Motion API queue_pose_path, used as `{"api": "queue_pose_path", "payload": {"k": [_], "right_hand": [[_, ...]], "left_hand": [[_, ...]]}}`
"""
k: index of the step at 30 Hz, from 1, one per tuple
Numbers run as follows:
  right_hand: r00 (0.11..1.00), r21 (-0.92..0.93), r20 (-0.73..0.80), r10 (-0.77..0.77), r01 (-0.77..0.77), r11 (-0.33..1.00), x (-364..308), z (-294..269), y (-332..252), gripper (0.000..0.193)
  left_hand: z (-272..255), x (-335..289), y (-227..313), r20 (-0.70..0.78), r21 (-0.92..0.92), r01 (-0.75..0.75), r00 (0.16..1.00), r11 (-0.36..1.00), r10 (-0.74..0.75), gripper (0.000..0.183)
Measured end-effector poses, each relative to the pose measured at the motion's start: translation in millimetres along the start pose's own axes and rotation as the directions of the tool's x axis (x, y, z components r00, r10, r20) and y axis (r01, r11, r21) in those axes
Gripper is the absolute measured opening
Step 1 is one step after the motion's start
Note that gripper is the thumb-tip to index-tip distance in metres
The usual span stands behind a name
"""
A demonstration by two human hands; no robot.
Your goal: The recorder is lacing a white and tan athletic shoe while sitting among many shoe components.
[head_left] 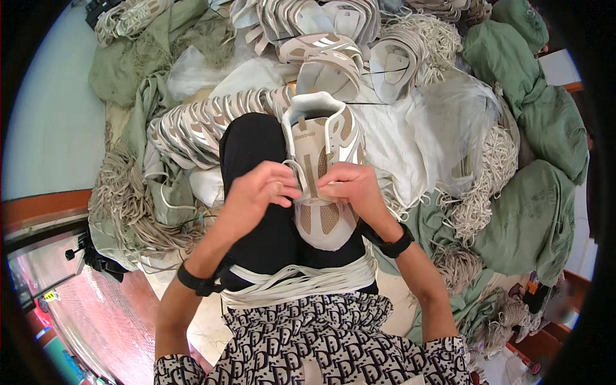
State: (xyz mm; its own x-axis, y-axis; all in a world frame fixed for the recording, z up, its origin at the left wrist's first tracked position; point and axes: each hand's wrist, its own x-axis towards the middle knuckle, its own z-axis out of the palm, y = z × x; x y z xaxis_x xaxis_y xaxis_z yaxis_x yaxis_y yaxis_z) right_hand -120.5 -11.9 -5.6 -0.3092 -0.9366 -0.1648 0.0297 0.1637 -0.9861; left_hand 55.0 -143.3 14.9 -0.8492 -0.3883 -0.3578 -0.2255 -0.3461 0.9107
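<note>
A beige and white sneaker upper [327, 226] lies on my lap, toe toward me, its padded collar at the far end. My right hand [354, 186] pinches a pale shoelace over the lower lacing holes, near the toe. On the other side of the throat, my left hand [260, 194] has its fingers curled together beside the eyelet edge; what they hold is hidden. A loop of lace stands up near the left fingertips. Several loose white shoelaces [301, 285] lie across my thighs. Black fabric [253, 186] covers my legs.
Stacked shoe uppers [215, 125] lie ahead to the left, with more stacked uppers [314, 19] at the far middle. Bundles of laces [484, 186] hang on the right, and brownish ones [131, 199] on the left. Green cloth sacks [523, 212] and clear plastic sheeting [452, 138] surround them.
</note>
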Motion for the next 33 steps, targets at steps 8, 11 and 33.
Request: {"api": "queue_pose_path", "payload": {"k": [8, 11, 33], "right_hand": [[0.983, 0.074, -0.059, -0.175, 0.179, 0.981, 5, 15, -50, 0.009], [0.805, -0.223, 0.051, -0.591, 0.586, 0.779, 20, 18, -72, 0.015], [0.946, -0.359, 0.042, -0.321, 0.314, 0.879, 44, 9, -54, 0.009]], "left_hand": [[27, 24, -18, -0.010, 0.265, -0.010, 1.000, 0.964, 0.013, 0.020], [26, 19, -2, 0.048, 0.518, -0.094, 0.996, 0.850, 0.081, 0.020], [5, -8, 68, -0.391, -0.078, -0.387, 0.860, 0.919, 0.329, 0.022]]}}
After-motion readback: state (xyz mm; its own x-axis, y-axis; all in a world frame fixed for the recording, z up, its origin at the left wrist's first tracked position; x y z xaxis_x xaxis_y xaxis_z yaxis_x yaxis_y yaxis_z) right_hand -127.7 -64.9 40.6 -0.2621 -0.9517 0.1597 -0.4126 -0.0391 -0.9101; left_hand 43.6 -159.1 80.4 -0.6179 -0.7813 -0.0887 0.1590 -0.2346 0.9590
